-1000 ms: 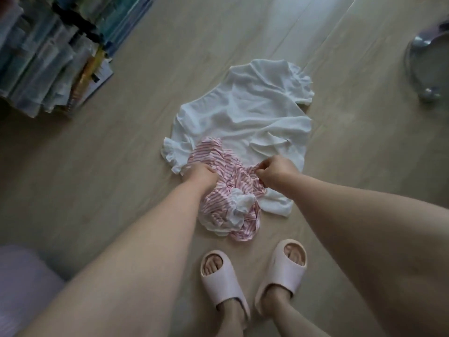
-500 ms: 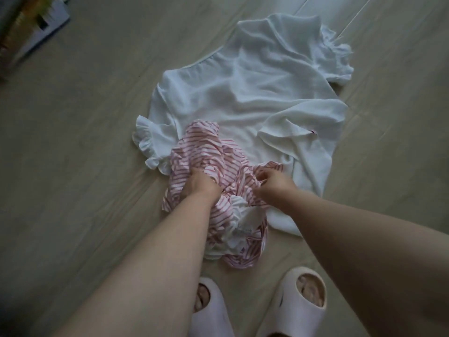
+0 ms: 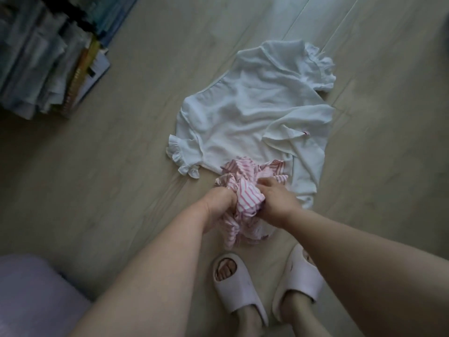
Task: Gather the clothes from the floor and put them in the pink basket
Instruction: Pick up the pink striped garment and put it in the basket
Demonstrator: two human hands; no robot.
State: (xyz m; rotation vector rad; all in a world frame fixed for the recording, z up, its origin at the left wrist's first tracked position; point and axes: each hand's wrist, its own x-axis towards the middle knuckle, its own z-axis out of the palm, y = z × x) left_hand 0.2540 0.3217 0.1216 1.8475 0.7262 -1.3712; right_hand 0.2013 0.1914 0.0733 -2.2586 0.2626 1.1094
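Observation:
A pink-and-white striped garment (image 3: 245, 190) is bunched up between my two hands, just above the floor in front of my feet. My left hand (image 3: 217, 205) grips its left side and my right hand (image 3: 277, 203) grips its right side. Behind it a white blouse (image 3: 255, 115) with ruffled sleeves lies spread flat on the wooden floor; its near hem runs under the striped bundle. The pink basket is not in view.
A stack of books and papers (image 3: 48, 57) lies on the floor at the upper left. A pale lilac object (image 3: 31, 300) fills the lower left corner. My feet in light slippers (image 3: 235, 288) stand just below the bundle.
Both hands have drawn closer together and pulled toward my feet, scrunching the striped garment into a tighter bundle. The white blouse has stayed where it lay.

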